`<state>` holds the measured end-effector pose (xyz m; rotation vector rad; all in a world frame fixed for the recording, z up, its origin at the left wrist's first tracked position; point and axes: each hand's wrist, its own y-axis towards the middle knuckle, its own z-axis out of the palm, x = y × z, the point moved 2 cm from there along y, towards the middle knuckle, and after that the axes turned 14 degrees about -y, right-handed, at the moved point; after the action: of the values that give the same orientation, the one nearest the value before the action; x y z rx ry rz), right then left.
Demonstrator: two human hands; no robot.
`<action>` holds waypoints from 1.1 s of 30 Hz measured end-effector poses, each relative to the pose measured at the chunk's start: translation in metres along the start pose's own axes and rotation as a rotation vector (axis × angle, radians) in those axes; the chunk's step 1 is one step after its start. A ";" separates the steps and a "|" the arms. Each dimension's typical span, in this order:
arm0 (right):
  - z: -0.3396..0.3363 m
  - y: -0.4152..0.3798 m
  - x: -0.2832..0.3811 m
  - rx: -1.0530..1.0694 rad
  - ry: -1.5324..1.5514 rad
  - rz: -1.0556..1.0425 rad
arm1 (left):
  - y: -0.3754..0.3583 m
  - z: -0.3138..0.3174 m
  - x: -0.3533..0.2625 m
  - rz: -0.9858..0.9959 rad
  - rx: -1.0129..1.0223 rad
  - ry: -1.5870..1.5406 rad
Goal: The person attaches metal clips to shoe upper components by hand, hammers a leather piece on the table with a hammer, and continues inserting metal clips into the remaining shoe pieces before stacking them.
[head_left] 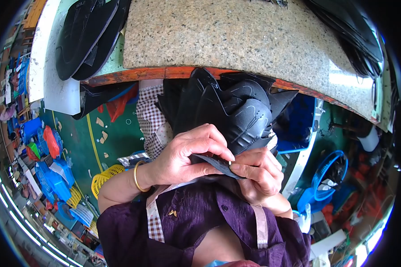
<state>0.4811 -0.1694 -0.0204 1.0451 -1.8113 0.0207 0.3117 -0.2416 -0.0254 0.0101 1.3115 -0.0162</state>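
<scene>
Close to my chest, both hands hold a dark, leather-like piece with a thin edge facing up. My left hand, a gold bangle at its wrist, grips the piece between thumb and fingers. My right hand pinches its other end, thumb and forefinger pressed together. The two hands almost touch. Just beyond them, a heap of black moulded pieces with pale drawn lines lies over my lap, against the table edge. What my curled fingers cover of the held piece is hidden.
A speckled stone-topped table with a red-orange edge stands in front. Flat black pieces lie at its left, and more black pieces are stacked right. A yellow basket and a blue basket stand beside me.
</scene>
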 end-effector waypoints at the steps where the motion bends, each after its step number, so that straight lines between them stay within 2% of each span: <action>1: 0.001 0.000 -0.002 0.004 0.021 0.010 | 0.001 -0.001 0.000 0.006 0.007 -0.003; 7: 0.002 0.001 -0.005 0.013 0.058 0.065 | 0.001 -0.002 0.005 0.010 0.000 -0.012; 10: 0.000 0.001 -0.010 -0.025 0.020 -0.018 | 0.002 0.001 -0.004 -0.014 -0.133 0.130; 13: 0.001 0.002 -0.008 -0.028 0.042 -0.038 | 0.001 -0.003 -0.003 0.151 -0.015 0.180; 23: 0.000 0.005 -0.008 -0.012 0.031 -0.067 | 0.006 -0.004 -0.009 0.299 0.065 0.345; 29: -0.001 0.002 -0.007 0.007 -0.061 -0.113 | 0.008 -0.003 -0.016 0.242 0.115 0.437; 33: -0.004 0.001 -0.002 0.022 -0.185 -0.178 | 0.010 -0.004 -0.018 0.099 0.135 0.367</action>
<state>0.4839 -0.1655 -0.0193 1.2550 -1.8784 -0.1691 0.3033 -0.2316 -0.0095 0.2014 1.6735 -0.0194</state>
